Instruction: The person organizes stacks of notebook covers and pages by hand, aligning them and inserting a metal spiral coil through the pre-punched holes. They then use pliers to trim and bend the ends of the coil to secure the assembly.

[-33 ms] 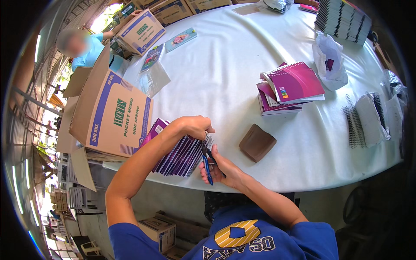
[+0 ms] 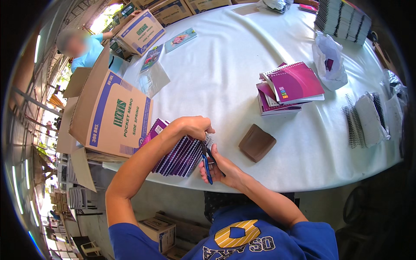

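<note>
My right hand (image 2: 227,171), low at the table's near edge, is closed round a pair of blue-handled pliers (image 2: 208,167). Their jaws point up at a silvery wire-bound edge just under my left hand (image 2: 197,127). That left hand is closed, fingers bent down over the end of a spiral notebook (image 2: 209,140); its fingertips are partly hidden. Beneath my left forearm a row of purple spiral notebooks (image 2: 177,158) lies with the coils facing up. Right of my hands sits a brown block-like piece (image 2: 257,143), touched by neither hand.
An open cardboard box (image 2: 119,115) stands at the left. Purple notebooks (image 2: 297,82) are stacked right of centre, beside a white plastic bag (image 2: 330,63). Loose wire coils (image 2: 353,123) lie far right. A tall notebook stack (image 2: 342,21) stands behind. A person (image 2: 89,52) works at the far left.
</note>
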`<move>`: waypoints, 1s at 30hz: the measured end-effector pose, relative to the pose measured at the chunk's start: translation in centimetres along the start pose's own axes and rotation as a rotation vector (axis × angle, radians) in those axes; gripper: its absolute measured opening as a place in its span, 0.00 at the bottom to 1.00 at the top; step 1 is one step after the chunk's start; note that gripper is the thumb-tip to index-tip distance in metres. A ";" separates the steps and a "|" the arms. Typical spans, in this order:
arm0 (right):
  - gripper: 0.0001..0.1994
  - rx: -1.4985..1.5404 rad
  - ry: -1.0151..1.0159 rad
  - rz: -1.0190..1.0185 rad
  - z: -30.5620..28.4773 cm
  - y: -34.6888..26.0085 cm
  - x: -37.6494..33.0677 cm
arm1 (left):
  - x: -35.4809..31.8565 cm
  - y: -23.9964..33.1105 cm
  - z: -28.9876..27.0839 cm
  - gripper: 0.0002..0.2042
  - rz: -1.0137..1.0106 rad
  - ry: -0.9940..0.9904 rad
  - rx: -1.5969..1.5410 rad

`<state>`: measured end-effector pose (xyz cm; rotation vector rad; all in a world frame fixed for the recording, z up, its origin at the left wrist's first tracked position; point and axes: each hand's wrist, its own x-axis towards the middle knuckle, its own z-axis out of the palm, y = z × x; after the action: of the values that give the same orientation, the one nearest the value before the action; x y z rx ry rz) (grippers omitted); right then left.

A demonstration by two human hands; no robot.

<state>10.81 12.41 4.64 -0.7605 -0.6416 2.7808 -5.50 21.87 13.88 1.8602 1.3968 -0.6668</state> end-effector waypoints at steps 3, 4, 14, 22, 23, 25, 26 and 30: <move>0.38 0.204 -0.303 0.039 -3.6 0.9 2.9 | -0.1 1.4 -0.7 0.27 0.012 0.007 0.035; 0.38 0.413 -0.627 0.110 -3.4 0.6 2.8 | -0.1 1.3 -0.5 0.27 -0.010 0.017 0.048; 0.37 0.076 0.066 -0.005 0.9 -0.2 -0.6 | 0.7 0.8 0.7 0.27 -0.057 0.075 0.070; 0.37 0.139 -0.152 0.058 -1.8 0.5 0.5 | 1.6 1.6 2.8 0.33 -0.031 0.262 0.279; 0.37 0.140 -0.149 0.060 -1.2 0.1 0.0 | 1.5 1.6 2.8 0.33 -0.029 0.260 0.276; 0.37 0.019 0.083 0.075 -0.1 -0.7 -0.8 | 1.3 1.9 2.5 0.34 -0.065 0.264 0.217; 0.37 0.020 0.085 0.073 -0.2 -0.7 -0.8 | 1.2 2.1 2.3 0.34 -0.063 0.264 0.220; 0.38 0.044 0.006 0.090 -0.7 -0.6 -0.5 | 0.9 1.9 2.4 0.35 -0.083 0.289 0.158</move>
<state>11.65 13.04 4.65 -0.8070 -0.5560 2.8626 -3.39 20.16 12.14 2.0963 1.6537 -0.5801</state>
